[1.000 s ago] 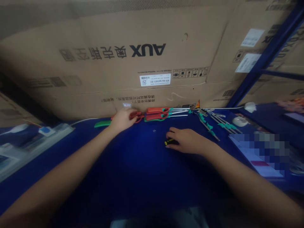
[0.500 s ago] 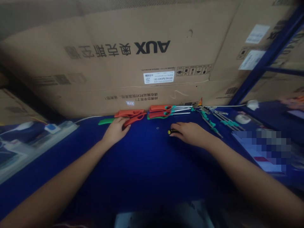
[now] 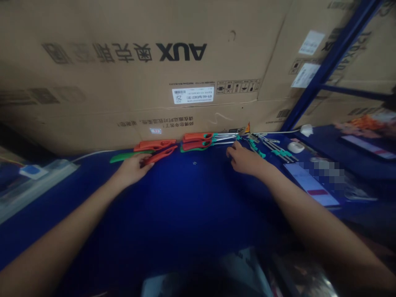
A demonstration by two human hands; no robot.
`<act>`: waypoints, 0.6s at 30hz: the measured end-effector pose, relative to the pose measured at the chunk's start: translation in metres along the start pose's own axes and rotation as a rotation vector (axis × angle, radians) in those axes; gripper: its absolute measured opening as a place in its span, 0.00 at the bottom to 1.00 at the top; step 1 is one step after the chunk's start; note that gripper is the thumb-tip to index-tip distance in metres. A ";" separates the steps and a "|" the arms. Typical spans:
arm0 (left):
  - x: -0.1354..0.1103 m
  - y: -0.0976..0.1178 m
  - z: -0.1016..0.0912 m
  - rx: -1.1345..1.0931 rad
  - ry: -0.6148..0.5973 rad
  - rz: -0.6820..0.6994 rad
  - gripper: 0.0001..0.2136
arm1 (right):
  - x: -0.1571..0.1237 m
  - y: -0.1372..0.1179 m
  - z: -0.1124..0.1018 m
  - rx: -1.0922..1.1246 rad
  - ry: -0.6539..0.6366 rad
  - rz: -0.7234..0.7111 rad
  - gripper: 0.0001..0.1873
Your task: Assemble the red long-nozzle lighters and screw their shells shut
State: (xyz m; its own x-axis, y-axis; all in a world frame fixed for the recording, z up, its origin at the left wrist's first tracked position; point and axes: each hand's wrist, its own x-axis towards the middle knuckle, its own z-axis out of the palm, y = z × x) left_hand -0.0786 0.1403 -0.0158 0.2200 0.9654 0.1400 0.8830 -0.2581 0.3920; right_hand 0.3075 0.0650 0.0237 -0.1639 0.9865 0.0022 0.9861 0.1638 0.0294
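Though inverted, AUX carton [image 3: 130, 95] behind lighters [image 3: 198, 142]

The scene is dim, with soft, flat light that falls mostly on the cardboard box [image 3: 185, 74] at the back. Its white label [image 3: 192, 94] is the brightest patch and shows no glare. The blue table top [image 3: 192, 198] sinks to near black toward the lower edge (the darkest part of the frame), where detail is lost. No hard shadows show. The wide lens bows straight lines, plainly so at the blue rack post [image 3: 328, 62]. The left edge is smeared, the left hand [image 3: 131, 170] and right hand [image 3: 244, 159] look soft-edged, and a pixelated patch [image 3: 324, 175] masks part of the right side.
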 end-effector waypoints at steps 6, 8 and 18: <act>-0.011 0.002 -0.035 0.018 -0.218 -0.115 0.20 | 0.006 0.006 0.004 0.038 -0.060 0.149 0.23; -0.018 0.003 -0.046 0.040 -0.286 -0.124 0.18 | 0.010 0.007 0.005 0.054 -0.051 0.207 0.25; -0.058 0.017 -0.065 0.037 -0.632 0.059 0.13 | 0.018 0.027 0.007 0.063 -0.079 0.339 0.26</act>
State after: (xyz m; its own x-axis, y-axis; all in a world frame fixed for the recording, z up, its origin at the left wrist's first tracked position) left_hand -0.1027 0.0777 0.0418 0.4606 0.7884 -0.4078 0.8734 -0.3205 0.3667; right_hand 0.3309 0.0875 0.0173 0.1729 0.9820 -0.0764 0.9844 -0.1749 -0.0211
